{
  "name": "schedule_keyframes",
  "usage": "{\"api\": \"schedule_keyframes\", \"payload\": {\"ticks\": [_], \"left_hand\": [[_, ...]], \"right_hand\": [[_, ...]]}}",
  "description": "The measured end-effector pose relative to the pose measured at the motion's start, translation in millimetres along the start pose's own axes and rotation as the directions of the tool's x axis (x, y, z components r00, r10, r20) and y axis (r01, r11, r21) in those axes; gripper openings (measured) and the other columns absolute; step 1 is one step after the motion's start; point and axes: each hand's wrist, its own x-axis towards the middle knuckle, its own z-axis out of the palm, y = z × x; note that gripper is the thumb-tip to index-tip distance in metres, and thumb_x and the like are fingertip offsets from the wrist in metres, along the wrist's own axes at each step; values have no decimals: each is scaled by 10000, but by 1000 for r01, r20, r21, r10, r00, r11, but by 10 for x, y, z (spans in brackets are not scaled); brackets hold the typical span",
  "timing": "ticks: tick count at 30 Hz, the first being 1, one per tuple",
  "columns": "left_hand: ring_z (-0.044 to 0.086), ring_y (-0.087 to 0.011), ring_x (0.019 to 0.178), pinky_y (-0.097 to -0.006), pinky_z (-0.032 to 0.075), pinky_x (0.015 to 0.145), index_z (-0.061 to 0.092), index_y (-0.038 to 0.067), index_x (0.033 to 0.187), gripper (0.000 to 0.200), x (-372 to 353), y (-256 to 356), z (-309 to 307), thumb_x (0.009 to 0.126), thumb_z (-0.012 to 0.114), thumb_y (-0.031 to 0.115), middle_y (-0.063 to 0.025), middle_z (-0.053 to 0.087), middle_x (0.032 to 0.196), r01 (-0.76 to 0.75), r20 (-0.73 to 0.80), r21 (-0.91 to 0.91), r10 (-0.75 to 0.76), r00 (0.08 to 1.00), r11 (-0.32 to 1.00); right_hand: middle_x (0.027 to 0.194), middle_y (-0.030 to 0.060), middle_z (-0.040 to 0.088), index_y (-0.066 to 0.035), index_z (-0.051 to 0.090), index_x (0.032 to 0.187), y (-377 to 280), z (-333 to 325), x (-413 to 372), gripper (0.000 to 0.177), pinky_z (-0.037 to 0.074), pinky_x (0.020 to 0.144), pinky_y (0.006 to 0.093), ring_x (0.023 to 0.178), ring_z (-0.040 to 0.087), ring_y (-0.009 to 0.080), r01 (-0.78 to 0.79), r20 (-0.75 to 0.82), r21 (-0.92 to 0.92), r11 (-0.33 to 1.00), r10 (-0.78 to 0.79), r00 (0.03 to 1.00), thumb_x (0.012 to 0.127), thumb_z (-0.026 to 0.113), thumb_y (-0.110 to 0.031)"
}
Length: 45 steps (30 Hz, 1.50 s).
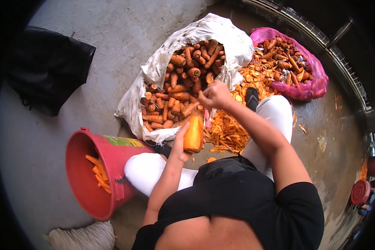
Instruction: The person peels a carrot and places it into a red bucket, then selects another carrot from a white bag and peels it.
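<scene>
My left hand (180, 146) is wrapped round a thick carrot (193, 135) held upright above my lap. Bright orange flesh shows along the carrot's near side. Just beyond its upper end is my right hand (216, 95), closed, with the fingers curled; what it grips is hidden and slightly blurred. Behind both hands, a white sack (231, 31) lies open, full of unpeeled carrots (179, 96). Orange peelings (227, 131) are heaped on the floor between my feet, to the right of the held carrot.
At left, a tilted red bucket (125, 146) contains several peeled carrots (98, 171). A pink sack (318, 75) of carrots and scraps stands at the back right. Black sheeting (54, 66) lies at far left, and a pale sack (83, 237) at the bottom left.
</scene>
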Motion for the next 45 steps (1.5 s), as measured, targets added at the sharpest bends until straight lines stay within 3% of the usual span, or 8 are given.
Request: {"api": "schedule_keyframes", "payload": {"ticks": [2, 4, 8, 12, 18, 29, 36, 45], "left_hand": [[654, -259, 726, -386, 559, 571, 499, 62, 1216, 472, -14, -43, 8, 961, 420, 452, -164, 629, 936, 3, -3, 7, -3, 1000, 1000], [656, -274, 747, -377, 566, 600, 486, 58, 1247, 495, -47, 4, 36, 961, 419, 457, -182, 625, 971, -24, 25, -2, 24, 999, 1000], [659, -287, 813, -384, 571, 664, 472, 53, 1275, 519, -24, 69, 48, 960, 421, 461, -197, 625, 1007, -75, -8, -64, 75, 997, 995], [655, -273, 833, -416, 565, 691, 503, 70, 1250, 500, 32, 106, 18, 947, 458, 465, -171, 631, 1034, -73, -12, -113, 72, 997, 991], [650, -244, 873, -393, 544, 747, 552, 77, 1162, 448, 159, 20, -39, 935, 496, 459, -97, 646, 984, -13, -130, -187, -12, 991, 982], [641, -245, 868, -386, 546, 741, 542, 68, 1159, 384, 81, 15, 127, 960, 448, 383, -108, 633, 998, -77, -107, -180, 59, 993, 981], [649, -254, 768, -389, 560, 583, 473, 52, 1245, 473, -88, -22, 0, 974, 379, 427, -176, 619, 969, -11, 95, -23, 13, 995, 1000], [653, -263, 831, -391, 572, 675, 484, 30, 1259, 509, -31, 95, 35, 966, 431, 443, -173, 620, 1025, -101, 112, -180, 122, 986, 978]], "right_hand": [[473, 38, 563, -144, 640, 529, 361, 67, 73, 454, 456, 648, 359, 418, 498, 190, 40, 2, -402, 915, -43, 999, 900, 469, -343], [406, 54, 503, -126, 565, 430, 389, -67, 118, 496, 468, 664, 355, 420, 517, 213, -324, -74, -412, 852, 323, 944, 871, 490, -339], [415, 92, 512, -79, 599, 466, 363, -69, 74, 515, 474, 706, 401, 422, 543, 250, -291, -253, -350, 890, 209, 944, 876, 476, -367], [432, 43, 535, -108, 678, 537, -62, -151, 25, 397, 469, 630, 350, 419, 506, 202, -312, 136, -91, 946, 323, 937, 849, 561, -323], [470, 38, 522, -112, 554, 436, -564, -125, -195, 330, 359, 536, 350, 481, 480, 225, 321, -79, 128, 938, -313, 947, 744, 626, -203], [437, 40, 508, -120, 558, 421, -470, 141, -267, 356, 415, 536, 334, 426, 476, 227, 383, -179, 145, 912, -356, 917, 761, 610, -215], [470, 37, 564, -165, 670, 530, 358, 33, 93, 430, 466, 693, 337, 450, 517, 164, -4, 74, -410, 912, 38, 997, 872, 477, -342], [458, 51, 570, -111, 663, 520, 106, -147, 16, 467, 437, 480, 356, 371, 506, 217, -356, -149, -87, 930, 341, 928, 872, 503, -372]]}}
